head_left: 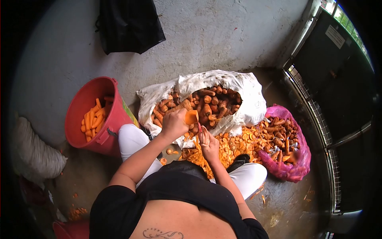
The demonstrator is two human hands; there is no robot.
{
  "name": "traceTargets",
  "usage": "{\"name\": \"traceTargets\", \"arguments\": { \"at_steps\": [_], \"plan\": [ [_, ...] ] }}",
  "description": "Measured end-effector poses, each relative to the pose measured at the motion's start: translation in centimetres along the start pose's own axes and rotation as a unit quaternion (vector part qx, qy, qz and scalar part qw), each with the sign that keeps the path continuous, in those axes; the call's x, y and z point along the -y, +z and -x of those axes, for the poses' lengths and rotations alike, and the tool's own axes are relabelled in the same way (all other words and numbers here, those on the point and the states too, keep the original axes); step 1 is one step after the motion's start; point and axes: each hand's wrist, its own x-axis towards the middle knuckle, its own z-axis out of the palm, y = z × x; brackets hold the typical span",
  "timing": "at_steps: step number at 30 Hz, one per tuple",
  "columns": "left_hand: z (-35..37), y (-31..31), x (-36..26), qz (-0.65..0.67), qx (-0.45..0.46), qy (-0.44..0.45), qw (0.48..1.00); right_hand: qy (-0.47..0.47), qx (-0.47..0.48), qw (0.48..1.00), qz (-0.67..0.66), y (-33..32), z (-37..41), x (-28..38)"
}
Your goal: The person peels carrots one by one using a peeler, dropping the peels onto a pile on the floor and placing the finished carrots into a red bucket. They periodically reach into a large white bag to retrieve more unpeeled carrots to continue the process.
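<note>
My left hand (174, 123) grips a carrot (191, 116) whose peeled orange end points right, held just in front of an open white sack (246, 99) full of unpeeled carrots (209, 101). My right hand (209, 144) is just below and to the right, closed around a small peeler or knife (200, 128) whose tip sits under the carrot. Beneath both hands an orange heap of peelings (234, 145) covers the floor between my white-trousered knees.
A red bucket (115, 119) at the left holds peeled carrots (93, 117). A pink mesh bag (290, 169) of carrots lies at the right. A black bag (127, 24) hangs on the grey wall, a grey sack (34, 153) lies far left, and a metal gate (338, 111) stands at the right.
</note>
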Motion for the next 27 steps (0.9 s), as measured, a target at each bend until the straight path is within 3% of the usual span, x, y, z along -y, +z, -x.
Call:
{"name": "traceTargets", "arguments": {
  "at_steps": [3, 6, 9, 12, 15, 18, 21, 24, 27],
  "plan": [
    [-0.1, -0.3, -0.1, -0.039, -0.059, 0.049, 0.996, -0.022, -0.011, 0.999, -0.034, 0.5, 0.0, -0.3],
    [0.0, -0.1, 0.2, -0.037, -0.044, 0.044, 0.997, 0.024, 0.018, 1.0, 0.001, 0.1, -0.1, -0.1],
    [0.1, -0.2, 0.2, -0.053, -0.059, 0.061, 0.995, -0.038, -0.006, 0.998, 0.042, 0.2, -0.1, -0.3],
    [-0.1, -0.7, 0.0, -0.072, -0.067, 0.072, 0.993, 0.018, 0.015, 1.0, 0.014, 0.1, -0.1, 0.4],
    [0.0, 0.1, 0.1, -0.01, -0.036, 0.023, 0.999, 0.01, -0.006, 0.999, -0.044, 0.2, -0.2, 1.4],
    [-0.2, -0.5, 0.2, -0.045, -0.059, 0.085, 0.994, -0.02, -0.01, 1.0, -0.019, 0.5, 0.0, 0.0],
    [-0.3, -0.5, 0.1, -0.011, -0.053, 0.067, 0.996, 0.052, 0.023, 0.998, -0.026, 0.1, -0.1, 0.5],
    [-0.1, -0.3, 0.4, 0.005, -0.005, 0.035, 0.999, 0.034, 0.006, 0.999, -0.023, 0.2, 0.0, -0.3],
    [0.1, -0.6, 0.1, -0.02, -0.04, 0.049, 0.998, 0.007, 0.011, 1.0, 0.02, 0.2, 0.0, -0.6]
  ]
}}
